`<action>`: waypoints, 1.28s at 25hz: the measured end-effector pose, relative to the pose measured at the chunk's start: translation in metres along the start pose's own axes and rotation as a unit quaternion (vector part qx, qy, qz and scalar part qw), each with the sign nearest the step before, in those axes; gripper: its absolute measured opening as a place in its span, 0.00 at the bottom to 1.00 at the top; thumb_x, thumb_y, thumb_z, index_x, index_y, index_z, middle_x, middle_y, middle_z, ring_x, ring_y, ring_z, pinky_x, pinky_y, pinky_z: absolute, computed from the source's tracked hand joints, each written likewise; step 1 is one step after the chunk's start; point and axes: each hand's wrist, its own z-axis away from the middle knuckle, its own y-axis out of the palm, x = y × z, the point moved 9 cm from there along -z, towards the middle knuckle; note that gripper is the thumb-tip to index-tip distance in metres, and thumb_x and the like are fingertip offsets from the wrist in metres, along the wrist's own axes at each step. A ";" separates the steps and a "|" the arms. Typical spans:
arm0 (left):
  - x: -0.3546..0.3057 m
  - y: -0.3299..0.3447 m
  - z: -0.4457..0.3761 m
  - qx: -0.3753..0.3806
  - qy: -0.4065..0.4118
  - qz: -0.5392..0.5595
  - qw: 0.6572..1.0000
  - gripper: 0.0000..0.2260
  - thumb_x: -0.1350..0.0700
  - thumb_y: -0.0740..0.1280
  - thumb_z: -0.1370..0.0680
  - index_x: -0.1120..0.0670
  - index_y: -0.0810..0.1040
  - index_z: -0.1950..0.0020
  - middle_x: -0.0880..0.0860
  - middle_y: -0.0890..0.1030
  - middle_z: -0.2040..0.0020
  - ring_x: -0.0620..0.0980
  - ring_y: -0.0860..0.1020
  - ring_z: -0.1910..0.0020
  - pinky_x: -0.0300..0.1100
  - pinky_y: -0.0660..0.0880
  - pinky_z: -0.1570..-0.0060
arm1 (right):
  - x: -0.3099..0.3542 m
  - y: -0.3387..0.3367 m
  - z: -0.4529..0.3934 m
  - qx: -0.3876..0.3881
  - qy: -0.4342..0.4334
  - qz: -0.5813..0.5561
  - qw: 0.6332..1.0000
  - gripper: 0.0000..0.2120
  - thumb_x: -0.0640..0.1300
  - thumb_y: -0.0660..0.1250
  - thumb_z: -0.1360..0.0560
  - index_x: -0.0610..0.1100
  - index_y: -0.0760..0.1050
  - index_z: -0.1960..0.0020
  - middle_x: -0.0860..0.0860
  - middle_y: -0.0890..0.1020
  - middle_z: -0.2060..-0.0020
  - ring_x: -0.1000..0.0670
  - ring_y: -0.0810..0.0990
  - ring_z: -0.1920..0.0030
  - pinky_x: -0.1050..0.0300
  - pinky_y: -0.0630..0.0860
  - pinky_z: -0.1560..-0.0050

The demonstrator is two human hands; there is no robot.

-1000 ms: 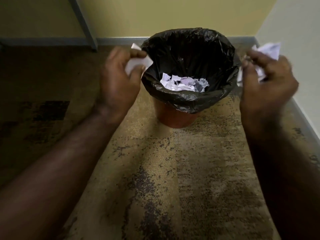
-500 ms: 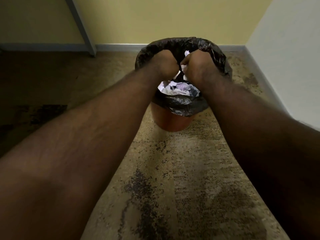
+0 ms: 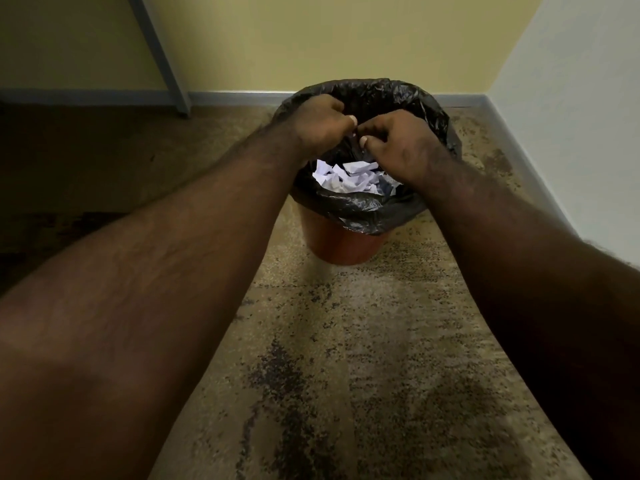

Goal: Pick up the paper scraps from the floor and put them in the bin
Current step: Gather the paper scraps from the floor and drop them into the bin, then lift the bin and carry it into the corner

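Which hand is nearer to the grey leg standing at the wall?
The left. The left hand is over the bin's left side, toward the grey leg. The right hand is over its right side, farther away.

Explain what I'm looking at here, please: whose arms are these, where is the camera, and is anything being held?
There is no machine: a person wears a camera on the head, looking down along both bare arms. The left hand and right hand meet, fingers curled, above a reddish bin lined with a black bag. White paper scraps lie inside it. The bin stands on a worn, speckled carpet in a room corner. Whether either hand holds any paper cannot be told. No scraps show on the visible floor.
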 end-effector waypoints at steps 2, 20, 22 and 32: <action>-0.001 -0.025 0.001 -0.104 0.027 0.019 0.994 0.15 0.55 0.66 0.25 0.51 0.78 0.38 0.51 0.81 0.42 0.49 0.79 0.43 0.46 0.77 0.39 | -0.003 -0.017 0.007 -0.065 -0.001 -0.004 0.998 0.15 0.47 0.64 0.21 0.49 0.78 0.35 0.51 0.83 0.41 0.52 0.81 0.45 0.56 0.76 0.42; 0.110 -0.019 0.033 -0.120 -0.224 0.317 0.914 0.07 0.64 0.68 0.23 0.55 0.76 0.59 0.55 0.80 0.57 0.50 0.80 0.63 0.36 0.78 0.76 | -0.120 0.011 0.074 -0.055 0.389 -0.360 0.846 0.07 0.39 0.67 0.22 0.39 0.77 0.44 0.44 0.83 0.57 0.48 0.84 0.63 0.56 0.83 0.67; 0.107 -0.017 0.035 -0.110 -0.240 0.309 0.914 0.07 0.64 0.68 0.22 0.55 0.76 0.59 0.57 0.81 0.54 0.50 0.80 0.62 0.38 0.78 0.75 | -0.124 0.009 0.074 -0.067 0.406 -0.377 0.830 0.06 0.36 0.66 0.22 0.38 0.77 0.45 0.43 0.83 0.59 0.47 0.85 0.64 0.54 0.84 0.68; 0.027 -0.040 0.104 -0.086 -0.307 0.343 0.884 0.10 0.67 0.68 0.23 0.57 0.73 0.61 0.56 0.79 0.62 0.53 0.79 0.64 0.50 0.80 0.59 | -0.106 -0.062 0.132 -0.061 0.442 -0.392 0.804 0.10 0.37 0.67 0.24 0.39 0.80 0.44 0.41 0.85 0.53 0.41 0.86 0.59 0.47 0.84 0.61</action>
